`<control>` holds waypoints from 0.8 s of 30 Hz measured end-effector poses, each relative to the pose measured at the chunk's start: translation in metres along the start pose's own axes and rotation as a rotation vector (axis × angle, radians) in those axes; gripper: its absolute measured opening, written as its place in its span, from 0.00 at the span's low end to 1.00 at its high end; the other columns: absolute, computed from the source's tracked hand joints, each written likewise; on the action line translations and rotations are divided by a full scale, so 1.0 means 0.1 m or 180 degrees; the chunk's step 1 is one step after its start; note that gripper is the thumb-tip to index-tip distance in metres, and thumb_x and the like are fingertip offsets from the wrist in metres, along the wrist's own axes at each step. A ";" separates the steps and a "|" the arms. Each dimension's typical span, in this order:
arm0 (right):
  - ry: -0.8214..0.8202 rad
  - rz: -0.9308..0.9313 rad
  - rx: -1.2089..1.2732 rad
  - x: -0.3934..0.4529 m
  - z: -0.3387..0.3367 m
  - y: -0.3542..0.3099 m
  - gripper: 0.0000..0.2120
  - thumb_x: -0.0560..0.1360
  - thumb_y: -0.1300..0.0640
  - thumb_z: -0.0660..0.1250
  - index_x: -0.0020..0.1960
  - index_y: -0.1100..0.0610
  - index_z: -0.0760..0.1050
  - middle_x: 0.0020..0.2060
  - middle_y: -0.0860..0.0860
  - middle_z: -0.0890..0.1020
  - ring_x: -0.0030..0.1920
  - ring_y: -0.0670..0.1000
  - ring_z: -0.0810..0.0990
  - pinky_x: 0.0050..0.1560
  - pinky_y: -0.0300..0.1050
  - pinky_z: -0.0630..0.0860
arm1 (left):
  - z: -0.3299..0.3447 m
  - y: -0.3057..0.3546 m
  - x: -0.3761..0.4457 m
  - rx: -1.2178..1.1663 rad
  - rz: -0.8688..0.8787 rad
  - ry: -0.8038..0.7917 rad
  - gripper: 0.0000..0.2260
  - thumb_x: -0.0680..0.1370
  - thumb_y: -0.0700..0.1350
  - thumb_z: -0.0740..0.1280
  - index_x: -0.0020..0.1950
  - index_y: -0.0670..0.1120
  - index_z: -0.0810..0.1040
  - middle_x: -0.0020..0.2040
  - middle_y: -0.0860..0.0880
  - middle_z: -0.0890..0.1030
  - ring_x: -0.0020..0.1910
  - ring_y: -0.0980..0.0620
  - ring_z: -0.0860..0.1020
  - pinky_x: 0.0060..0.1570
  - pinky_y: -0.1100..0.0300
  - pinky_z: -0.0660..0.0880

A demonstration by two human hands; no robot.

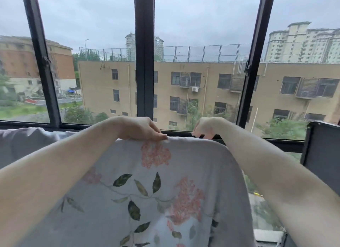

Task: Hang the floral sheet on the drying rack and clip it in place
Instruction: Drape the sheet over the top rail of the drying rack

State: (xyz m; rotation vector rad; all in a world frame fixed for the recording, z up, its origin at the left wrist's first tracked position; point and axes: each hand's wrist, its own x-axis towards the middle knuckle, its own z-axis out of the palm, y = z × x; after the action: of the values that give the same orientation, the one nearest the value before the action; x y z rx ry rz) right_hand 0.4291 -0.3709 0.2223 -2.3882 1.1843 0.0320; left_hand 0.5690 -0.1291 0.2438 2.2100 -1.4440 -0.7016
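Observation:
The floral sheet [147, 188], pale grey with pink blossoms and dark green leaves, hangs down toward me from a raised top edge in front of the window. My left hand [145, 130] pinches that top edge between thumb and fingers. My right hand [206, 128] is at the same edge a little to the right, fingers curled down over it. The drying rack bar under the fold is hidden by the cloth. No clip is in view.
A black-framed window [144, 62] fills the view ahead, its sill running just behind the sheet's top edge. A dark panel [323, 154] stands at the right. More pale cloth [27, 142] lies at the left.

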 end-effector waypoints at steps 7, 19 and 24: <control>0.0332 -0.1367 0.0191 -0.60 0.17 -0.16 0.17 0.81 0.41 0.66 0.52 0.53 0.86 0.48 0.50 0.87 0.48 0.51 0.85 0.52 0.49 0.81 | 0.01 -0.07 0.04 0.0134 0.0196 0.0507 0.15 0.79 0.60 0.70 0.51 0.51 0.88 0.48 0.53 0.87 0.51 0.53 0.85 0.48 0.59 0.81; 0.0763 -0.1791 0.0126 -0.95 0.35 -0.11 0.20 0.81 0.39 0.65 0.41 0.52 0.85 0.32 0.48 0.81 0.33 0.47 0.76 0.34 0.42 0.70 | -0.54 -1.10 -0.86 0.1464 -0.0457 0.1228 0.11 0.83 0.57 0.63 0.56 0.55 0.83 0.53 0.53 0.82 0.55 0.48 0.80 0.61 0.51 0.76; 0.0434 -0.1622 0.0472 -0.86 0.33 -0.22 0.15 0.78 0.41 0.70 0.44 0.51 0.87 0.41 0.54 0.87 0.39 0.49 0.82 0.42 0.45 0.77 | -0.65 -1.36 -0.87 0.1264 -0.0428 0.1578 0.10 0.82 0.54 0.68 0.48 0.54 0.88 0.44 0.54 0.86 0.47 0.49 0.83 0.54 0.50 0.79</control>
State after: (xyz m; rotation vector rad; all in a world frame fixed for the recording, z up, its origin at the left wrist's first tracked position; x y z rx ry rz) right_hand 0.3976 -0.2815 0.2210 -2.5142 0.5764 -0.3737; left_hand 0.6770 0.0070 0.2318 2.5483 -1.2589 0.1212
